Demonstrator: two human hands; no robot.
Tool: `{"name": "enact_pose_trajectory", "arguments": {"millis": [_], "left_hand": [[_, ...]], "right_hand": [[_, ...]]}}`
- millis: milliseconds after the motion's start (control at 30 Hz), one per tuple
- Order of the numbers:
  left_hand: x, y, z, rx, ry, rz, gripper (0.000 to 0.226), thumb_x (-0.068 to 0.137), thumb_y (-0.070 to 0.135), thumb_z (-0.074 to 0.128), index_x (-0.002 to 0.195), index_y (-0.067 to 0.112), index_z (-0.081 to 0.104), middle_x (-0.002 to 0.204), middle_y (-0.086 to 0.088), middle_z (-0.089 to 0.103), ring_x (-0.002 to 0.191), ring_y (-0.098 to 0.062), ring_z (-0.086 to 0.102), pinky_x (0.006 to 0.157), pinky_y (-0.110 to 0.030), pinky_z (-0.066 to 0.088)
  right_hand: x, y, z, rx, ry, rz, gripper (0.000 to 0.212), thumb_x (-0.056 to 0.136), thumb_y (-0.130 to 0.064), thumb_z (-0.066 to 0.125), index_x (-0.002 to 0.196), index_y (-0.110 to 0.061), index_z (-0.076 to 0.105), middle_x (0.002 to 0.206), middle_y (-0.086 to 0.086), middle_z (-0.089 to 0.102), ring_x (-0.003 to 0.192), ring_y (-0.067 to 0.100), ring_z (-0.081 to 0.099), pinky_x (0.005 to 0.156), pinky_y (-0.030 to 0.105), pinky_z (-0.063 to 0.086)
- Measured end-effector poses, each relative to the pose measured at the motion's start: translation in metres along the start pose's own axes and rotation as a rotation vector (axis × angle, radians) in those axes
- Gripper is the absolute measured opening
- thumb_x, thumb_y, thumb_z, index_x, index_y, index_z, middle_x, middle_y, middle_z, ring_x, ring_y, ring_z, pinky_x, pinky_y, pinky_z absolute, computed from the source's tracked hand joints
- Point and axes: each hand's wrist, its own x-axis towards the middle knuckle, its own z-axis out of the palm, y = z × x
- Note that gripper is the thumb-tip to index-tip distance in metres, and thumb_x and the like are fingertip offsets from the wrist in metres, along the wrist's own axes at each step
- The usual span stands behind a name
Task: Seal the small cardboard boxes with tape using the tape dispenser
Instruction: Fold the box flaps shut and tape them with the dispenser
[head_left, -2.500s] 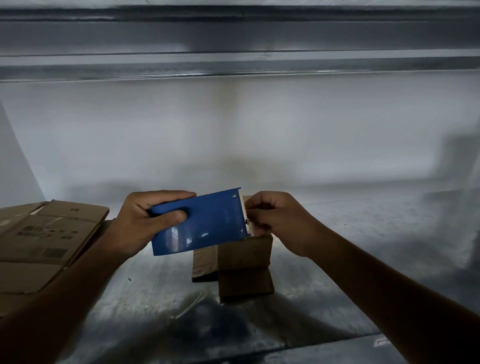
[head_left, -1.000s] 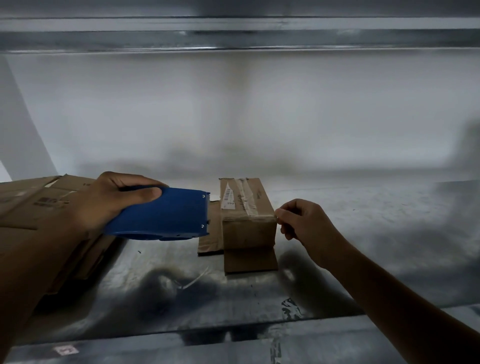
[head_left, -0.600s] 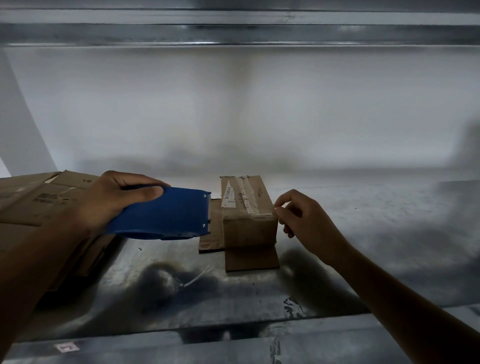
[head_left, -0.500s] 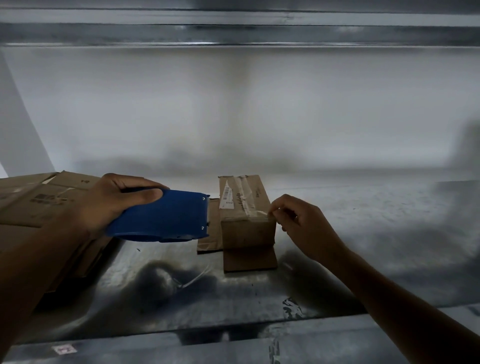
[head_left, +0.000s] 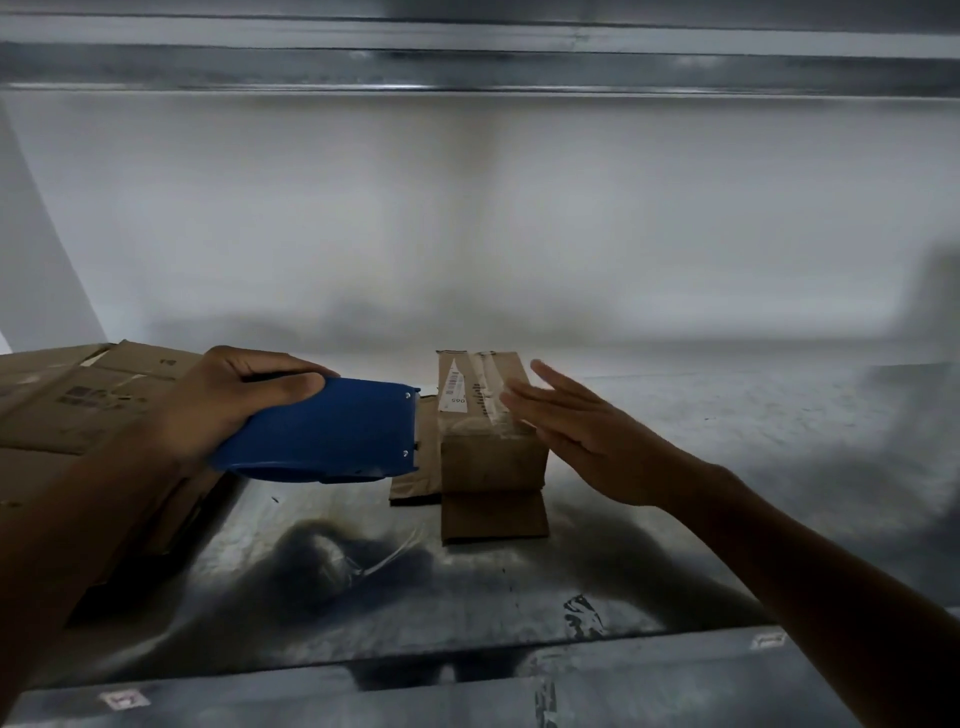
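A small brown cardboard box (head_left: 488, 457) stands in the middle of the metal shelf (head_left: 727, 519), with clear tape and a white label along its top. My left hand (head_left: 228, 405) grips the blue tape dispenser (head_left: 327, 431), held level just left of the box with its front end close to the box's left side. My right hand (head_left: 576, 426) is flat with straight fingers at the box's top right edge, over the taped near corner; the hand is blurred, and contact with the box is unclear.
Flattened cardboard boxes (head_left: 67, 410) are stacked at the left of the shelf, partly under my left arm. A loose cardboard flap (head_left: 415, 473) lies flat beside the small box. A scrap of clear tape (head_left: 384, 558) lies on the shelf in front. White wall behind, shelf beam above.
My right hand has let go of the pinched tape end at the box's near corner and spread flat over the top right edge. The dispenser has stayed in place.
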Motion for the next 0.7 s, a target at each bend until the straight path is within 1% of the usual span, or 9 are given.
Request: {"name": "enact_pose_trajectory", "arguments": {"millis": [100,167,233,300,400,433,533,633,700], "left_hand": [[0.001,-0.003,0.001,-0.021,-0.014,0.004,0.02,0.095,0.01,0.063,0.109,0.009,0.078,0.102,-0.007,0.079,0.095,-0.023,0.075,0.073,-0.02,0.06],[0.001,-0.005,0.002,-0.023,-0.023,0.007,0.021,0.095,0.011,0.063,0.11,0.009,0.077,0.103,-0.007,0.079,0.096,-0.023,0.075,0.073,-0.018,0.059],[0.002,-0.007,0.002,-0.026,-0.04,0.02,0.025,0.09,0.025,0.069,0.11,0.011,0.078,0.104,-0.007,0.078,0.096,-0.023,0.075,0.073,-0.018,0.059],[0.004,-0.013,-0.001,-0.017,-0.064,0.049,0.054,0.071,0.055,0.082,0.109,0.015,0.079,0.106,-0.007,0.078,0.097,-0.024,0.075,0.076,-0.021,0.06],[0.006,-0.016,0.0,-0.024,-0.068,0.06,0.075,0.053,0.069,0.085,0.107,0.018,0.08,0.106,-0.007,0.078,0.098,-0.024,0.075,0.077,-0.023,0.06],[0.007,-0.017,0.001,-0.031,-0.061,0.062,0.072,0.057,0.068,0.085,0.107,0.017,0.08,0.106,-0.007,0.078,0.098,-0.025,0.075,0.078,-0.024,0.061],[0.007,-0.016,0.005,-0.067,-0.042,0.052,0.04,0.078,0.043,0.075,0.106,0.015,0.08,0.104,-0.008,0.078,0.101,-0.031,0.073,0.084,-0.034,0.061],[0.007,-0.018,0.005,-0.073,-0.032,0.043,0.047,0.071,0.054,0.079,0.102,0.018,0.081,0.103,-0.007,0.079,0.096,-0.026,0.075,0.077,-0.025,0.061],[0.006,-0.017,0.005,-0.107,-0.008,0.03,0.03,0.079,0.036,0.073,0.1,0.016,0.082,0.102,-0.008,0.079,0.096,-0.028,0.074,0.074,-0.022,0.06]], "right_hand": [[-0.005,0.007,0.005,0.186,-0.121,0.083,0.05,0.108,-0.039,0.025,0.157,-0.041,0.014,0.167,-0.018,0.007,0.151,-0.007,-0.005,0.127,0.034,0.012],[-0.007,0.011,0.012,0.15,-0.137,0.042,0.053,0.108,-0.04,0.025,0.159,-0.036,0.011,0.167,-0.015,0.008,0.152,-0.004,-0.003,0.127,0.03,0.009],[-0.006,0.014,0.018,0.106,-0.12,0.023,0.056,0.107,-0.037,0.029,0.159,-0.032,0.009,0.166,-0.013,0.011,0.152,-0.002,-0.002,0.124,0.024,0.008],[-0.005,0.015,0.022,0.066,-0.092,0.002,0.059,0.106,-0.035,0.031,0.16,-0.025,0.008,0.164,-0.009,0.014,0.15,-0.003,-0.002,0.121,0.015,0.005],[-0.002,0.014,0.027,0.135,-0.054,-0.014,0.055,0.107,-0.041,0.021,0.159,-0.029,0.006,0.16,-0.017,0.015,0.15,-0.002,0.0,0.121,0.017,0.004],[0.0,0.013,0.029,0.179,-0.045,-0.001,0.052,0.106,-0.042,0.017,0.157,-0.034,0.007,0.159,-0.021,0.015,0.15,0.0,0.002,0.122,0.02,0.005],[0.003,0.013,0.03,0.232,-0.009,0.034,0.048,0.106,-0.042,0.017,0.154,-0.041,0.01,0.155,-0.024,0.02,0.147,-0.002,0.008,0.121,0.019,0.007],[0.003,0.02,0.027,0.113,0.02,-0.009,0.052,0.106,-0.05,0.018,0.157,-0.037,0.011,0.15,-0.016,0.029,0.139,0.005,0.02,0.119,0.021,0.013],[0.004,0.027,0.024,0.015,0.02,-0.041,0.057,0.106,-0.056,0.017,0.158,-0.034,0.013,0.147,-0.011,0.029,0.135,0.012,0.026,0.118,0.028,0.021]]}}
